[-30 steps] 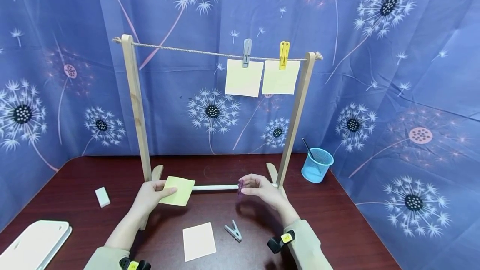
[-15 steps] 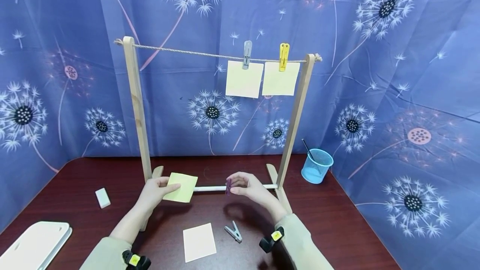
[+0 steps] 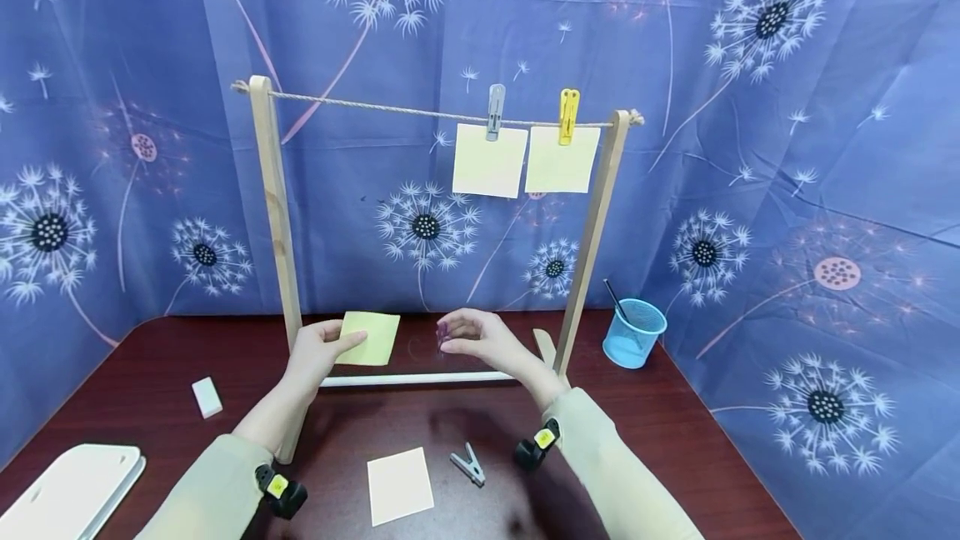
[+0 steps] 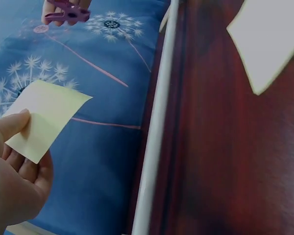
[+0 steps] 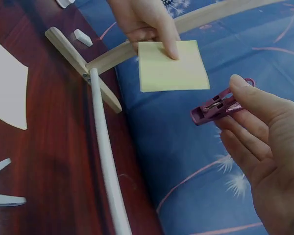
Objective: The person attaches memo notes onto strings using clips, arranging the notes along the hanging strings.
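Note:
My left hand (image 3: 318, 350) pinches a yellow sticky note (image 3: 374, 337) between thumb and fingers, raised above the frame's white crossbar (image 3: 420, 377). To its right, my right hand (image 3: 487, 338) holds a purple clothespin (image 5: 218, 104) between thumb and fingertips, a short gap from the note. Overhead, a string (image 3: 375, 107) runs between two wooden posts. A grey clothespin (image 3: 496, 112) and a yellow clothespin (image 3: 568, 117) each hold a pale yellow note on it, toward the right end.
On the table lie another pale note (image 3: 401, 487) and a grey clothespin (image 3: 468, 466). A blue mesh pen cup (image 3: 634, 335) stands at the right. A white eraser-like block (image 3: 206, 397) and a white flat case (image 3: 71, 490) are at the left. Wooden posts (image 3: 276, 207) flank the hands.
Both hands have risen from about crossbar level to above it, carrying the note and the purple clothespin. The right hand has also moved left, closer to the note.

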The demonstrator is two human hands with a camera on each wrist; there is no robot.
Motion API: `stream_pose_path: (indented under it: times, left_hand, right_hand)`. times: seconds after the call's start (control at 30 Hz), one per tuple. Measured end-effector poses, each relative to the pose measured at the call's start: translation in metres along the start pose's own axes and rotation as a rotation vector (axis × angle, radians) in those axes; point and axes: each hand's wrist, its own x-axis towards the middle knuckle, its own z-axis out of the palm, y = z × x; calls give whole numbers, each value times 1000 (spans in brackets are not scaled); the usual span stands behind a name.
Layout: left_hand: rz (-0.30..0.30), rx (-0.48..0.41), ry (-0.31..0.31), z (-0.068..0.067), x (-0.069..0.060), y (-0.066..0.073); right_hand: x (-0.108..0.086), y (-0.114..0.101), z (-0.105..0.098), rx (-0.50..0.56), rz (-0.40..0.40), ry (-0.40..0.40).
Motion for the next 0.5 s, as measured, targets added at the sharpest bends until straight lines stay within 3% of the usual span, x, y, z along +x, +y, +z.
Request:
stream_pose_path:
  times: [0.23,0.5]
  left_hand:
    - [14,-58,43,-2,12,27]
    - [48,-66,10,-2,15,48]
  right_hand:
    - [18,-26,-8,-63,-69,62]
    - [31,-56,-13,-191,-169,142]
